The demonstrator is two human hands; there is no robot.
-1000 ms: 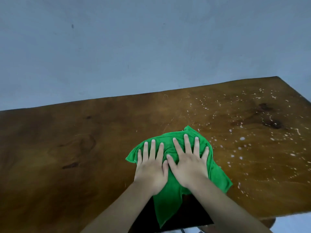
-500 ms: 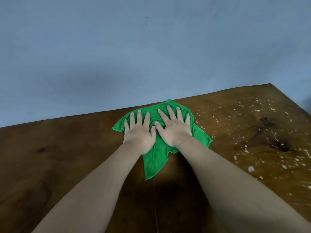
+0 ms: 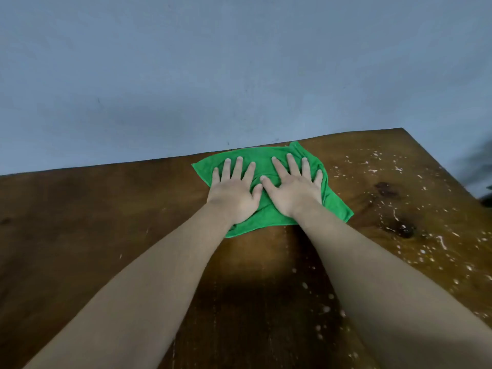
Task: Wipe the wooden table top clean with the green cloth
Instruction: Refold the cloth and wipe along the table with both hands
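The green cloth (image 3: 336, 206) lies spread flat on the wooden table top (image 3: 93, 222), up against its far edge by the wall. My left hand (image 3: 234, 191) presses on the cloth's left half with fingers straight and spread. Beside it, thumbs nearly touching, my right hand (image 3: 292, 189) presses flat on the right half. Both arms are stretched far forward. White specks and streaks (image 3: 399, 209) cover the table to the right of the cloth.
A blue-grey wall (image 3: 239, 75) stands directly behind the table's far edge. The table's right edge (image 3: 447, 177) runs diagonally down the right side. A few white specks (image 3: 324, 310) lie near my right forearm. The left part of the wood shows no specks.
Both hands have pushed the cloth away from me, from the table's middle up to its far edge. The cloth has flattened and spread out under my palms.
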